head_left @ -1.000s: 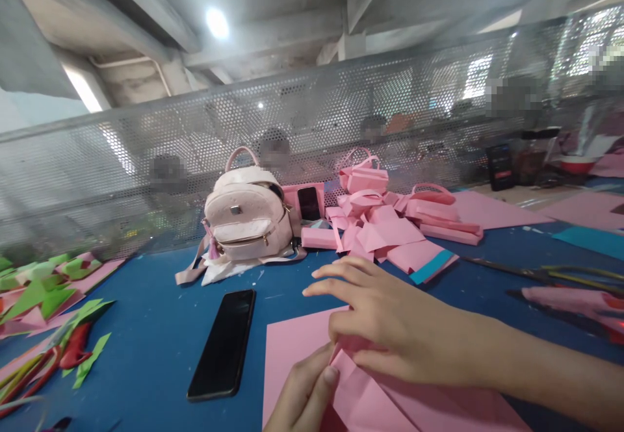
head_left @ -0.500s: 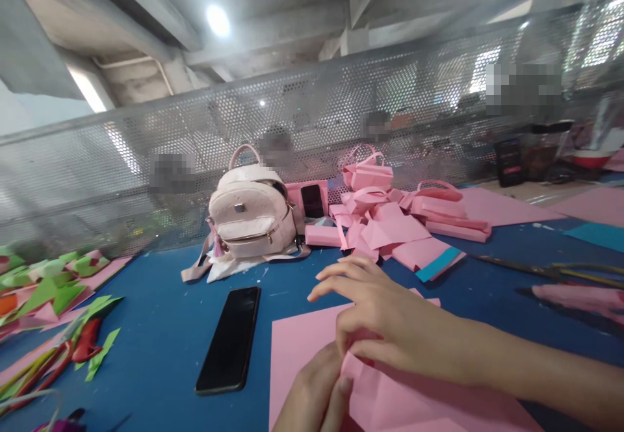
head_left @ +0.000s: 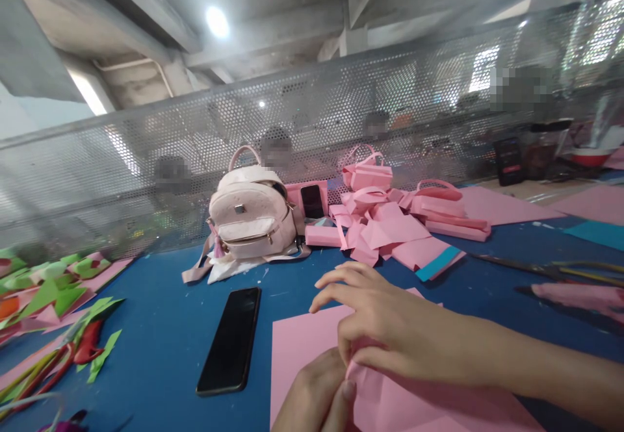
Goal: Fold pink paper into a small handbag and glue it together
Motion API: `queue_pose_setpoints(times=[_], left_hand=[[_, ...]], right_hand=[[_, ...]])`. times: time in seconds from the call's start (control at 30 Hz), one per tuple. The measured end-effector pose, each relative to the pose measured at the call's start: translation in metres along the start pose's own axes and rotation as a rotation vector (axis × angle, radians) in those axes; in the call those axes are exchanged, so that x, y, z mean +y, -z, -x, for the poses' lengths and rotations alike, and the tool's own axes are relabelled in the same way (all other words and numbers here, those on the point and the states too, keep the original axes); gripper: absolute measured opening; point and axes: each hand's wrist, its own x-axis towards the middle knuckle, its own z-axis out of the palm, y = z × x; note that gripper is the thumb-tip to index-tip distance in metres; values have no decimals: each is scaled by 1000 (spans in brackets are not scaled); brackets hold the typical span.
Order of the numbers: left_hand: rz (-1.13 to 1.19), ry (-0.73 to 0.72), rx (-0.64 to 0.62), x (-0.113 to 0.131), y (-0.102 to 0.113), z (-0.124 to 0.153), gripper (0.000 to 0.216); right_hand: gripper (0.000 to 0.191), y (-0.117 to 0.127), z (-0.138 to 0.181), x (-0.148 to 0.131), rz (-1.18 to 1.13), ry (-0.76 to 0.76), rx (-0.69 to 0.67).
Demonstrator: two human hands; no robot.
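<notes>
Pink paper [head_left: 390,399] with creases lies under and between my hands at the bottom of the view. My left hand [head_left: 314,390] pinches its raised edge between thumb and fingers. My right hand [head_left: 385,321] reaches in from the right, its thumb and index finger closed on the same edge while the other fingers arch above. The two hands meet at that spot, so the pinched part is mostly hidden. A flat pink sheet [head_left: 297,341] spreads beneath on the blue table [head_left: 160,328]. Left of it rests a black phone [head_left: 229,341].
A pale backpack [head_left: 251,217] stands by the perforated metal screen [head_left: 205,133]. Folded pink paper pieces [head_left: 390,224] pile up beside it. Scissors [head_left: 550,266] lie at right. Red-handled scissors [head_left: 53,380] and green paper scraps [head_left: 63,295] are at left. People sit beyond the screen.
Almost nothing differs. Both hands have shifted very slightly to the right, keeping their pinch on the pink paper.
</notes>
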Motion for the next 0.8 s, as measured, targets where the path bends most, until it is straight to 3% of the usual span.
queue_pose_setpoints(times=[0.27, 0.8], left_hand=[[-149, -18, 123, 26, -2, -5, 39], [-44, -4, 65, 16, 0, -5, 37]], right_hand=[[6, 1, -1, -1, 16, 8, -16], [8, 3, 1, -11, 103, 20, 34]])
